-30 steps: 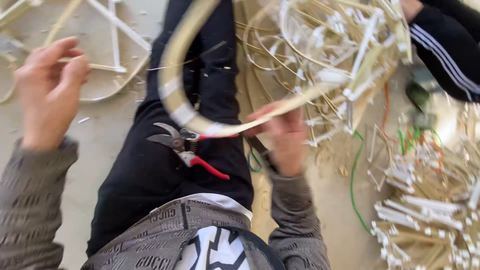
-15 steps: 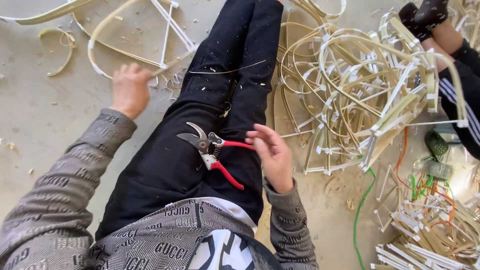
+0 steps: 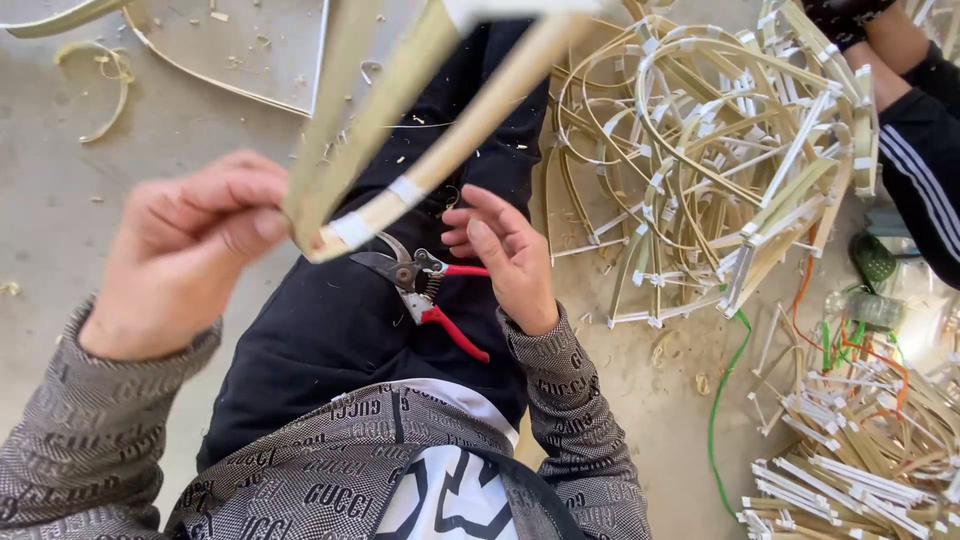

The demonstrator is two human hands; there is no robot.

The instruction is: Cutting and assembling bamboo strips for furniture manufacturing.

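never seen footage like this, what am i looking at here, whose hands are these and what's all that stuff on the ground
This is one picture from a camera worn on a person's head, looking down at their own lap and hands. No machine is involved. The left hand grips a bent frame of pale cane strips bound with white tape, raised close to the lens, so it looks blurred. The right hand is open over the lap, touching the red handle of the pruning shears that lie on the black trousers. On the concrete floor to the right sits a pile of finished cane frames, with more bundles and a green cord nearer. The striped black sleeve at top right belongs to another person.
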